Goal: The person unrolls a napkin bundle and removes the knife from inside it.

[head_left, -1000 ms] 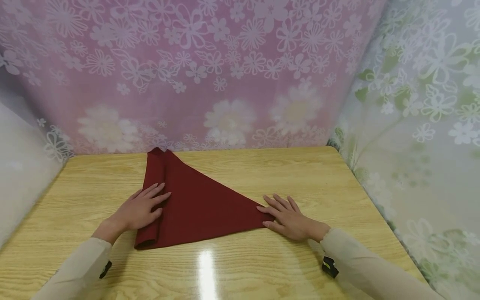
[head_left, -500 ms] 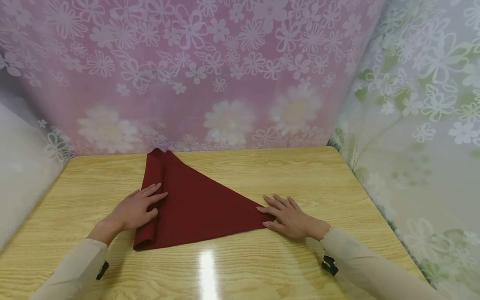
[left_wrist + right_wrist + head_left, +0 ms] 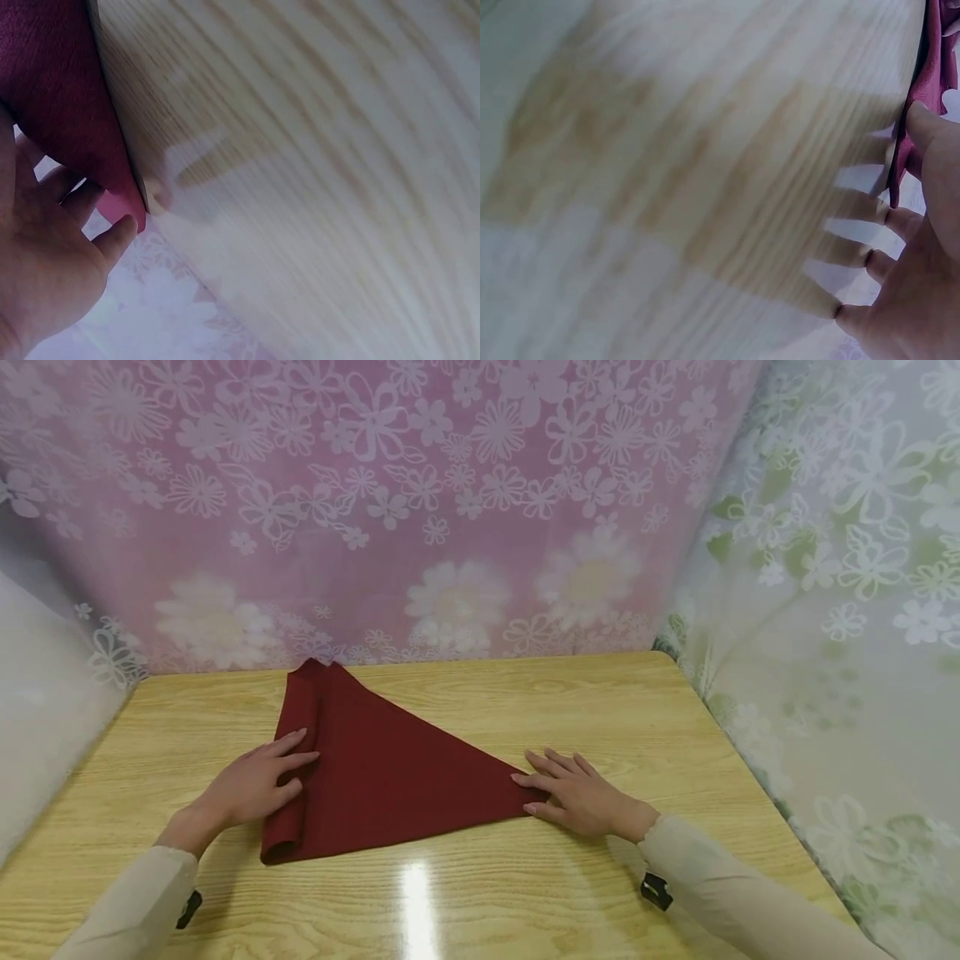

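Observation:
A dark red cloth [image 3: 405, 768] lies folded in a triangle, its left side doubled over in a loose roll [image 3: 288, 793]. On that roll rests my left hand [image 3: 251, 785], fingers spread and fairly straight. At the pointed right end, my right hand [image 3: 581, 797] presses the corner with thumb and fingers extended. The left wrist view has the left hand [image 3: 52, 262] beside the raised cloth edge [image 3: 60, 82]. In the right wrist view, fingertips of the right hand [image 3: 922, 277] touch the wood next to the cloth [image 3: 926, 67].
The wood-grain table [image 3: 487, 893] carries a bright light reflection near its front. A pink flowered curtain [image 3: 360, 560] hangs along the back edge, and a pale floral one [image 3: 840, 652] stands along the right. Another whitish sheet [image 3: 45, 693] borders the left.
My left hand has slid slightly left, and the rolled side of the cloth has shifted left with it. The right hand stays on its corner.

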Available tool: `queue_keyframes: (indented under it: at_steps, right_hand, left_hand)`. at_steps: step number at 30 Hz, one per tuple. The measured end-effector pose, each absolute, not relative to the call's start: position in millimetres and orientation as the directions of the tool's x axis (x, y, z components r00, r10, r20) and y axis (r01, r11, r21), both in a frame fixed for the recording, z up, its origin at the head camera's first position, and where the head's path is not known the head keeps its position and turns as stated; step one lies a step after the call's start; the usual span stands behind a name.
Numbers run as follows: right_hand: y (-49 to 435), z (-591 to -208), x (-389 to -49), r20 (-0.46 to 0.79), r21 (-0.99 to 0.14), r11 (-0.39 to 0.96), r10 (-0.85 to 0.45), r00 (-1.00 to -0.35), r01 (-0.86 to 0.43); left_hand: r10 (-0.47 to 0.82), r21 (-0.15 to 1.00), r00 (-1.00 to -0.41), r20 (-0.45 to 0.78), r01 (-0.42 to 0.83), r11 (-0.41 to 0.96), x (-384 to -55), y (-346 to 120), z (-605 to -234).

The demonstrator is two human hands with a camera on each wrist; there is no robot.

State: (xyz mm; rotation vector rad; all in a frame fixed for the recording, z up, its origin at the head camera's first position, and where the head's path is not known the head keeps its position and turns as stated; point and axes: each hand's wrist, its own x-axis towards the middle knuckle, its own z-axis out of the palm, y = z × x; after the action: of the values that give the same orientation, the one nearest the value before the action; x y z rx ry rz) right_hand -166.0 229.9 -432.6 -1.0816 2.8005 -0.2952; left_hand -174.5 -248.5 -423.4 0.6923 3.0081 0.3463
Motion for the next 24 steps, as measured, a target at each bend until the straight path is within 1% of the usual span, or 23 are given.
queue_keyframes:
  at_steps: [7,12,18,24]
  right_hand:
    - [229,-433,-166,-0.053,-0.25,0.726,-0.671,-0.739,-0.641]
    - [230,-432,-166,-0.073,-0.26,0.738,-0.658,-0.749,-0.623]
    - [230,-434,-166,-0.065,-0.257,0.737,-0.659,-0.75,-0.625]
    - [229,-436,-166,-0.07,-0.274,0.736,-0.657,-0.751,-0.619]
  left_hand:
    - [0.395,0.248,-0.918,0.016,0.387,0.888,-170,-267,-419]
    - [0.358,0.256,-0.933,-0.016,0.343,0.904,-167,-282,-419]
    - [0.374,0.286,-0.927,-0.015,0.354,0.89,-164,-286,-419]
    - [0.377,0.276,-0.926,-0.004,0.361,0.891,-162,-286,-420]
